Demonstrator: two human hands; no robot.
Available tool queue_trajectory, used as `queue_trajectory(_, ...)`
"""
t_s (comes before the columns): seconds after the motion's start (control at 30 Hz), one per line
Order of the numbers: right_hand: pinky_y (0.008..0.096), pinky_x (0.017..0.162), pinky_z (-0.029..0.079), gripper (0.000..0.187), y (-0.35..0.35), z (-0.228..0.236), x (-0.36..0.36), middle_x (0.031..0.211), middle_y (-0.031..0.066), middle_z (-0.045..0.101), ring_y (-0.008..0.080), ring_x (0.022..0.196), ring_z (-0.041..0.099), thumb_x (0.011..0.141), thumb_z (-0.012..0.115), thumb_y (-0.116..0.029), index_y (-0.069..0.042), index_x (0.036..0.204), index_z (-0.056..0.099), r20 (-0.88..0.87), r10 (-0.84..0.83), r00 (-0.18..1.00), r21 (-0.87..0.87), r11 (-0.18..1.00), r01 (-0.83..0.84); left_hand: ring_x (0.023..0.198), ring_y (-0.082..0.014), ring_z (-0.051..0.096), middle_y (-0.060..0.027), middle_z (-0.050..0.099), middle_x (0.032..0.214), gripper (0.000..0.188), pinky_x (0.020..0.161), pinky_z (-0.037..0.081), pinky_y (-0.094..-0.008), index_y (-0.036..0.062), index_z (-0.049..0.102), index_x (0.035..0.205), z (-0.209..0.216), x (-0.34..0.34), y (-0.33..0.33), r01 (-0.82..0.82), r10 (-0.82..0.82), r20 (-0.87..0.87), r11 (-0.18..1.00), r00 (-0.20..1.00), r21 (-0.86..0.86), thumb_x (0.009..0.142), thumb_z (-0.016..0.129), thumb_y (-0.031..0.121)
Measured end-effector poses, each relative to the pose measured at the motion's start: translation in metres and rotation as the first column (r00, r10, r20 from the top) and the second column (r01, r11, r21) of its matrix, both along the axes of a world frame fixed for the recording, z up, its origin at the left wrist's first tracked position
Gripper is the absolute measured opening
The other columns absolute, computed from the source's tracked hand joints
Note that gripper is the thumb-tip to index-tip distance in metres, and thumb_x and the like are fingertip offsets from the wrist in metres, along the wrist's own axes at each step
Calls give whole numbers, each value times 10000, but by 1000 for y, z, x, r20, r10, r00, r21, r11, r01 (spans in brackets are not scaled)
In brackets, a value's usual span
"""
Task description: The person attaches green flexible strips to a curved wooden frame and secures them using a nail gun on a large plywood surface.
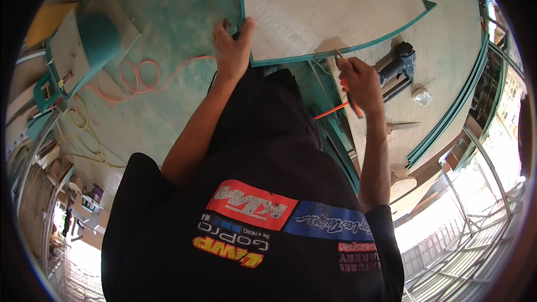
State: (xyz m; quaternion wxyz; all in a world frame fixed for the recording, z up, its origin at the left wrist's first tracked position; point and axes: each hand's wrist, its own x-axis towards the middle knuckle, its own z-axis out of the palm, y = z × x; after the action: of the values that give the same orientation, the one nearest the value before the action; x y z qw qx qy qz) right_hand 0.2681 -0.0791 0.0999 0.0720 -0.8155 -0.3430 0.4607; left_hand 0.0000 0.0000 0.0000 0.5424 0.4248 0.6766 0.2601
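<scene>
1. The left hand (231,53) is half open: its thumb lies against the panel's left edge near the corner, and its other fingers curl just outside that edge. I cannot tell whether they grip it from below.
2. The right hand (361,84) is clenched around a tool with an orange handle (358,111); its exact kind is hard to tell. The tip is at the panel's near edge.
3. The wooden panel (330,8), edged in green, lies flat ahead of the body, right of the left hand and just beyond the right hand.
4. Right of the right hand, a pale worktable (453,28) bears a black nail gun (398,64), a clear plastic bag (423,97) and green strips (447,117).
5. On the left, an orange hose (158,72) and a yellow hose (84,126) loop over the green-stained floor (173,22).
</scene>
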Motion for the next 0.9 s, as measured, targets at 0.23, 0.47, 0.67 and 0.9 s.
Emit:
queue_trajectory(0.23, 332, 614, 478, 446, -58, -7, -29, 671, 64, 635, 156, 624, 614, 990, 579, -433, -7, 895, 676, -101, -68, 993, 11, 998, 70, 1434, -420, 283, -214, 339, 1533, 997, 1116, 209, -657, 41, 336, 1503, 50, 68, -16, 677, -273, -684, 598, 676, 430, 774, 776, 559)
queue_trajectory(0.47, 301, 562, 470, 431, -147, -11, -14, 710, 56, 649, 117, 622, 588, 1008, 591, -378, 25, 876, 668, -221, -361, 906, 153, 905, 397, 1495, -437, 185, -225, 229, 1610, 995, 1129, 149, -713, 60, 325, 1535, 34, 85, -14, 774, -290, -786, 533, 547, 342, 825, 630, 687)
queue_trajectory(0.67, 269, 563, 470, 425, -205, -12, 14, 726, 27, 621, 101, 615, 574, 1031, 553, -390, -1, 897, 661, -253, -491, 834, 217, 811, 543, 1471, -443, 250, -282, 254, 1587, 860, 1154, 237, -618, 2, 322, 1528, 29, 75, -42, 876, -312, -826, 280, 470, 393, 947, 514, 606)
queue_trajectory(0.9, 249, 534, 428, 383, -255, -24, 49, 773, 19, 643, 102, 639, 618, 1034, 540, -410, -53, 948, 647, -294, -616, 731, 327, 654, 682, 1355, -385, 471, -179, 582, 1375, 407, 1102, 411, -439, 29, 648, 1249, 34, 33, -108, 909, -925, -320, 58, 204, 412, 974, 596, 325)
